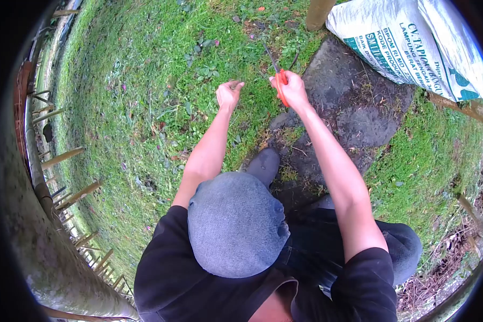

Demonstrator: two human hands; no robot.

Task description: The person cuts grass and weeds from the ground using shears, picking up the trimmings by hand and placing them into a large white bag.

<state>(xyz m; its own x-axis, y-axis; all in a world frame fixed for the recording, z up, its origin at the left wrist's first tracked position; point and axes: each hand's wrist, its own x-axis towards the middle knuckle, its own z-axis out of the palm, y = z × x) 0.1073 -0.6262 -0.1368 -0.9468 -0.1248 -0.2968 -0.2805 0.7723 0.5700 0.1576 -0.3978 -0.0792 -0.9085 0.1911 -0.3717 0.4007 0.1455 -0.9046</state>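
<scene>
A pair of scissors with orange handles (282,86) is held in my right hand (295,92), its metal blades pointing up and away over the grass. My left hand (228,95) hovers to the left of it, just above the green grass (198,123). The fingers of that hand are curled in with the thumb against them. Whatever lies between them, if anything, is too small to make out. The two hands are apart.
Dark flat stones (354,96) lie right of my boot (264,165). A white printed sack (408,45) is at the upper right, near a wooden post (319,13). My bent knee (239,225) rises in front of me. Fence stakes (64,158) line the left side.
</scene>
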